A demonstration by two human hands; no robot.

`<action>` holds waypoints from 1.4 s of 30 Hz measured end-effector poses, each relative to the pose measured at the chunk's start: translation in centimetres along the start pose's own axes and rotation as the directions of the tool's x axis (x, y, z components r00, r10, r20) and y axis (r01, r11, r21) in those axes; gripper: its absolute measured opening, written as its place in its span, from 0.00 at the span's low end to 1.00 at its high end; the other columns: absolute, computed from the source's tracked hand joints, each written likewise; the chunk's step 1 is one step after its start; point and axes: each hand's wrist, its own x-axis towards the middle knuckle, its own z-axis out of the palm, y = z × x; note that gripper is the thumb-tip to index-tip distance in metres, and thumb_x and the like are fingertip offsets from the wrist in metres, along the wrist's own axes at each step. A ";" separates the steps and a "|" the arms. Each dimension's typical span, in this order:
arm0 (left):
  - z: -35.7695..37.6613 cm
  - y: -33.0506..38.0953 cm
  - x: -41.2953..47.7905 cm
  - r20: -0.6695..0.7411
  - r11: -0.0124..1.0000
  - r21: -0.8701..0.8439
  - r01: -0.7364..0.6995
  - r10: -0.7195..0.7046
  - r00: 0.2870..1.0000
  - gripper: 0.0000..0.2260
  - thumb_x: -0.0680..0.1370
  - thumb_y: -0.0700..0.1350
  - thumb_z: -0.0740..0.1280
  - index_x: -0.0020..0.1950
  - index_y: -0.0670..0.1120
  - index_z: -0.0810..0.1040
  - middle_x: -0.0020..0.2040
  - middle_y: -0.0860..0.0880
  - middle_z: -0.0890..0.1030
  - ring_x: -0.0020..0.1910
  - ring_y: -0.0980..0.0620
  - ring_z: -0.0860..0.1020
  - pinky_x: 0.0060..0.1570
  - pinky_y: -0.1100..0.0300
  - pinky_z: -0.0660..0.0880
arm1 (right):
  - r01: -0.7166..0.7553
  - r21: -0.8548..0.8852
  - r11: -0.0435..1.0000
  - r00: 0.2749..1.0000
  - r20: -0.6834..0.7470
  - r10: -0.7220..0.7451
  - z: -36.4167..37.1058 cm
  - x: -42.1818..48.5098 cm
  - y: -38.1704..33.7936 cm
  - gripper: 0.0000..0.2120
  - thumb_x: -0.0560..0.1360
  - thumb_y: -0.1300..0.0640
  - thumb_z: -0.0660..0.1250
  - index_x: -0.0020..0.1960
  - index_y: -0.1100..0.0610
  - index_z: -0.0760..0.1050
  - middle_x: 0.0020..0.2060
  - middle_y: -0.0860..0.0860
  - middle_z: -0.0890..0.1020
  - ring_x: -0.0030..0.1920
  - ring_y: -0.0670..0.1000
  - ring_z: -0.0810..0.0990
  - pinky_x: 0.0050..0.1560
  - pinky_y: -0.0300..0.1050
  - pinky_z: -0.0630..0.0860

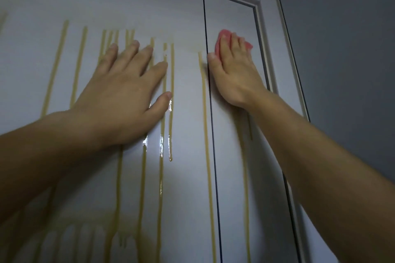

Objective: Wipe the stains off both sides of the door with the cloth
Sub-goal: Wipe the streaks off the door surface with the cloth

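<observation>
Your left hand [126,89] lies flat and spread on the glossy grey door panel [183,17], fingers across the yellow drip stains [206,134], holding nothing. Your right hand [233,74] presses the pink cloth [222,46] flat just right of the dark vertical seam [208,66]; the white door frame [264,49] stands close beside it.

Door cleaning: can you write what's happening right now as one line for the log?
step: wiping | right hand: presses pink cloth on door | left hand: flat on door, no cloth | yellow drip stains: mostly still there
</observation>
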 end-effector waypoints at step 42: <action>-3.5 -10.5 -5.5 0.007 0.990 0.068 0.122 -0.123 0.992 0.33 0.79 0.62 0.50 0.78 0.45 0.65 0.80 0.39 0.63 0.81 0.39 0.57 0.79 0.39 0.50 | 0.498 -0.101 0.861 0.867 0.082 -0.492 2.8 -0.8 -13.7 0.35 0.84 0.39 0.45 0.84 0.56 0.42 0.84 0.56 0.45 0.83 0.54 0.39 0.82 0.51 0.38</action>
